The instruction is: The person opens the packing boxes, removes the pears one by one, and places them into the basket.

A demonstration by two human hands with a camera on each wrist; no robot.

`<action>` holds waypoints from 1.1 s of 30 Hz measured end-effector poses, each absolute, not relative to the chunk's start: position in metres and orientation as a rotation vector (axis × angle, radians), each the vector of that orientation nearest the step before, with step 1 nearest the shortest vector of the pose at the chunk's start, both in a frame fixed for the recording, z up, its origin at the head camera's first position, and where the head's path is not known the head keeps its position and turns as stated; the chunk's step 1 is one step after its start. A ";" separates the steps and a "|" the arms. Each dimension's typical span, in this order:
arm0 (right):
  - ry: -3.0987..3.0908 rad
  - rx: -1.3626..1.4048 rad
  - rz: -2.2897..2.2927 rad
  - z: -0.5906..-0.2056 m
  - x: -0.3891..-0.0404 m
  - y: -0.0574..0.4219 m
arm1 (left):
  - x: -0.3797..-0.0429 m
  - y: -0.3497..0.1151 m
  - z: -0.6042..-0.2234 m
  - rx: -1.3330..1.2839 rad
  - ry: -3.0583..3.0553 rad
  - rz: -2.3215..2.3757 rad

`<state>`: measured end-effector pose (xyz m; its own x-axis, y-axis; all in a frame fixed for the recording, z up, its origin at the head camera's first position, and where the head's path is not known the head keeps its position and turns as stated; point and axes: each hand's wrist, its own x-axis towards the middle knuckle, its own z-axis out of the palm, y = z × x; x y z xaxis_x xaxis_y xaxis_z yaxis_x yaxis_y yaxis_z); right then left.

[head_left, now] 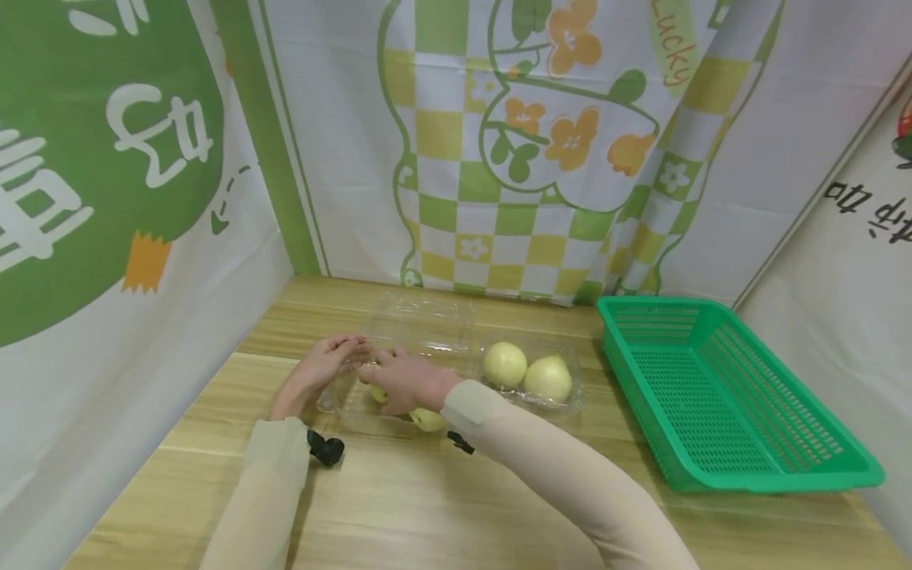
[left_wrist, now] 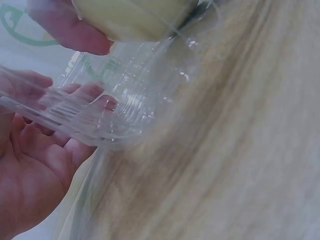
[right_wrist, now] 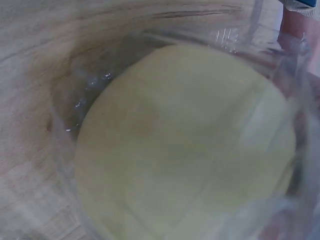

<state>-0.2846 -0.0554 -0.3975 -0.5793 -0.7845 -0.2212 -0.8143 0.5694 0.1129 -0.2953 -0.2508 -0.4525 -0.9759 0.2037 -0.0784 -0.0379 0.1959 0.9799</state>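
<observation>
An open clear plastic clamshell box lies on the table, its lid folded back toward the curtain. My left hand holds the box's left end; in the left wrist view its fingers show through the clear plastic wall. My right hand reaches over the box and grips a pale yellow pear, partly hidden under the fingers. A second pear sits at the box's right end, below the right wrist. In the right wrist view, a pear fills most of the picture behind clear plastic.
To the right, another clear box holds two pale yellow pears. A green plastic basket stands at the table's right side. Printed curtains enclose the wooden table at the back and sides.
</observation>
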 end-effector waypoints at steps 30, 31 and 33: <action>2.773 -1.466 -0.048 -0.332 -0.306 -0.014 | -0.298 -0.244 -0.452 0.095 2.320 1.906; 2.786 -1.462 -0.061 -0.329 -0.308 -0.010 | -0.299 -0.244 -0.452 0.084 2.317 1.916; 2.817 -1.463 -0.073 -0.322 -0.311 -0.004 | -0.299 -0.243 -0.452 0.078 2.317 1.920</action>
<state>-0.3108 -0.0038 -0.3216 -0.5749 -0.8167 0.0509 -0.8182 0.5743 -0.0256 -0.2993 -0.2432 -0.4517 -0.9901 0.1233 -0.0677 -0.0436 0.1883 0.9811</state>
